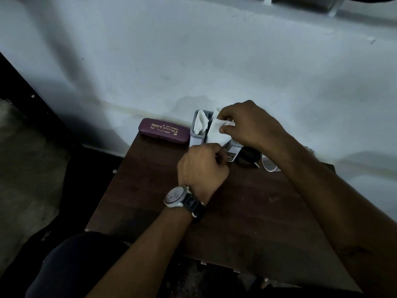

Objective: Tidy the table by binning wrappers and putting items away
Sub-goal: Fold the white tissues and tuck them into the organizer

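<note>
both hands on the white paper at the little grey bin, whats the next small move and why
Probably push the white paper down into the small grey bin, beside the crumpled paper already inside. The right hand pinches its top edge and the left hand holds its lower corner, right at the bin's opening, so it seems to need only lowering and releasing.

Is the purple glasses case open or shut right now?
Shut. The purple glasses case lies flat at the back edge of the table by the wall, with its lid down on its base and only a thin seam showing.
</note>
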Demonstrator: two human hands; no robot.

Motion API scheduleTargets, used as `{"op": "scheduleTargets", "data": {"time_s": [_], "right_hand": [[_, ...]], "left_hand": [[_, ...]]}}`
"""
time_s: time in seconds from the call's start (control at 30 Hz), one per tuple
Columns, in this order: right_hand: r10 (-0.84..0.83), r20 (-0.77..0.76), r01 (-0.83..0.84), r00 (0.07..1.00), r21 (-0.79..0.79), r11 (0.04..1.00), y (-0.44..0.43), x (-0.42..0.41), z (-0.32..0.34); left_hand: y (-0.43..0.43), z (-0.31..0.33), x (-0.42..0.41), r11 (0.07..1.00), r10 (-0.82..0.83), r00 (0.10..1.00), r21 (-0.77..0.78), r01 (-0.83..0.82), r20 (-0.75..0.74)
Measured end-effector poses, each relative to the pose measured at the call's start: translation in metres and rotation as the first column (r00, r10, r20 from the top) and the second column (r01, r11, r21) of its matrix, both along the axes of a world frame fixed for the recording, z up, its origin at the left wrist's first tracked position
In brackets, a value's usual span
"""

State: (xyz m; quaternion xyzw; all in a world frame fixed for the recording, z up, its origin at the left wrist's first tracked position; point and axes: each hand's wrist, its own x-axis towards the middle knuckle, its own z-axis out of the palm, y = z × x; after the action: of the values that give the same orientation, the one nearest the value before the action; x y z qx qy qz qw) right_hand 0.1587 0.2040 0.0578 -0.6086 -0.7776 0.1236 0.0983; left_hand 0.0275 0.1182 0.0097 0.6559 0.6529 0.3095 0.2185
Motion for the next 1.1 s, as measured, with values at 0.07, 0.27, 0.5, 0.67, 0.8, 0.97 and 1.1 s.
{"op": "scheduleTargets", "data": {"time_s": [0.07,0.27,0.5,0.67,0.8,0.97,1.1], "right_hand": [[-0.001,-0.02,0.002,1.0,0.017,1.0,0.0,0.001,0.002],[0.011,-0.032,-0.011,0.999,-0.007,1.0,0.002,0.0,0.006],[0.02,-0.013,-0.02,1.0,-0.015,1.0,0.008,0.0,0.007],[0.035,0.015,-0.034,0.999,-0.023,0.999,0.011,0.0,0.004],[0.042,0.032,-0.041,0.999,-0.023,0.999,0.011,-0.002,-0.002],[0.031,0.014,-0.03,0.999,-0.04,0.999,0.01,0.0,-0.007],[0.046,-0.004,-0.047,0.999,-0.052,0.998,0.005,0.001,-0.013]], "left_hand": [[-0.004,0.001,-0.001,0.992,0.036,0.999,0.12,-0.031,-0.037],[0.007,-0.01,-0.003,0.976,-0.214,0.97,0.017,0.217,-0.113],[0.011,-0.016,-0.002,0.921,-0.378,0.916,-0.158,0.357,-0.137],[0.008,-0.021,-0.004,0.963,-0.266,0.919,-0.033,0.268,-0.292],[0.01,-0.028,-0.007,0.95,-0.297,0.887,-0.011,0.313,-0.353],[0.008,-0.037,-0.008,0.994,0.029,0.999,0.105,-0.026,-0.026],[0.014,-0.048,-0.013,0.948,0.319,0.889,-0.116,-0.297,0.328]]}}
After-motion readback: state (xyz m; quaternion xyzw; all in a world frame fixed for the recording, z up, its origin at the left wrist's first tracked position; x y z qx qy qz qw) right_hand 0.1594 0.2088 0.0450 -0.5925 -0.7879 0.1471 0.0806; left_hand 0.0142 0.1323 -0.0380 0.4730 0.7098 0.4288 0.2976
